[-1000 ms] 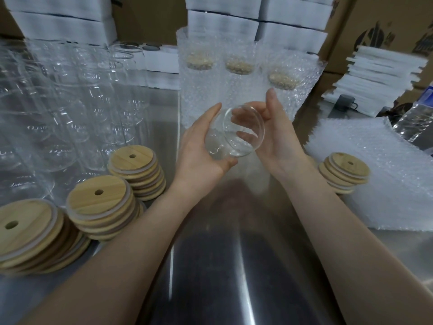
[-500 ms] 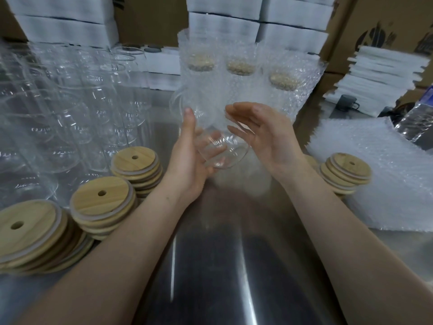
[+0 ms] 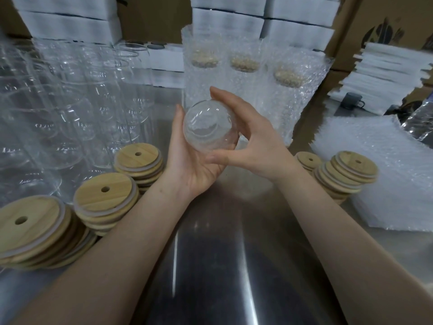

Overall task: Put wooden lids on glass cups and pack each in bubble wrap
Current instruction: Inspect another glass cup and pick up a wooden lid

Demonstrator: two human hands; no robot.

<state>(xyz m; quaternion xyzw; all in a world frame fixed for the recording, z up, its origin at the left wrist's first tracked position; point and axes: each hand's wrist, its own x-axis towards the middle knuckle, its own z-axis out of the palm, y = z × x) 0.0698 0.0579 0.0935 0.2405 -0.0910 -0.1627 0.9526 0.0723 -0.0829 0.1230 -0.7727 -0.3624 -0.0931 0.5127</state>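
Glass cup (image 3: 210,126), tilted above the desk (image 3: 222,254), gripped between my left hand (image 3: 187,165) and right hand (image 3: 255,139), fingers (image 3: 225,97) curled round its wall. Probably light, rigid, slick, breakable: best held by the sides.

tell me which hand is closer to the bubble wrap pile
Right. The right hand lies left of the bubble wrap pile; the left hand is farther left, beyond the glass cup.

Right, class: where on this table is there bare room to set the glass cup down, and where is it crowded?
Bare steel table lies front centre, bordered by the left lid stacks, the right lid stacks and the wrapped cups behind. Crowded: empty glass cups left, bubble wrap sheets right.
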